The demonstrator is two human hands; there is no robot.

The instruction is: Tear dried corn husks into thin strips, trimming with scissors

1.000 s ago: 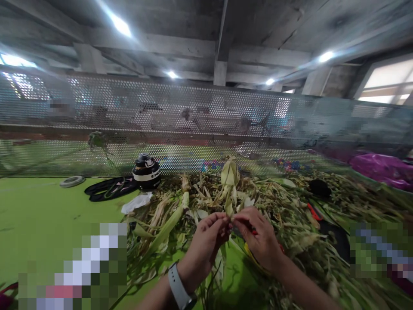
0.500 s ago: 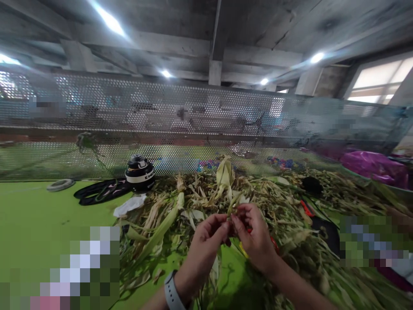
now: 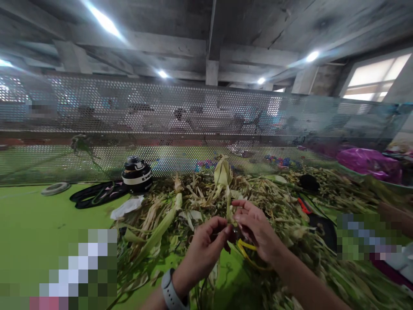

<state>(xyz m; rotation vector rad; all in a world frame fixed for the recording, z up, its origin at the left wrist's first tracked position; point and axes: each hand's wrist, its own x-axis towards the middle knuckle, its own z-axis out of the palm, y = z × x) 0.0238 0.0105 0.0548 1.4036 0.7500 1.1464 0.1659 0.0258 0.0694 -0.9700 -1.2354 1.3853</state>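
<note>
One green surface (image 3: 35, 215), lower left, concrete ceiling (image 3: 174, 21) above; left hand (image 3: 203, 243) pinches one husk strip (image 3: 229, 200); right hand (image 3: 258, 226): grip unclear.

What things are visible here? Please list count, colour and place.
Ceiling lights: at least four, white, overhead
Window: one, white, upper right
Perforated screen: one, grey, across back
Husks: uncountable, tan and green, centre to right
Upright husk: one, pale yellow-green, centre
Surface: one, green, beneath husks
Banded object: one, black and white, left
Flat item: one, black, left of banded object
Ring: one, grey, far left
Crumpled sheet: one, white, left
Round item: one, black, right
Bundle: one, purple, far right
Unclear object: one or two, red and black, right
Loop: one, yellow, low centre
Watch strap: one, pale grey, left wrist
Left hand: one, bare, centre
Right hand: one, bare, centre
</note>
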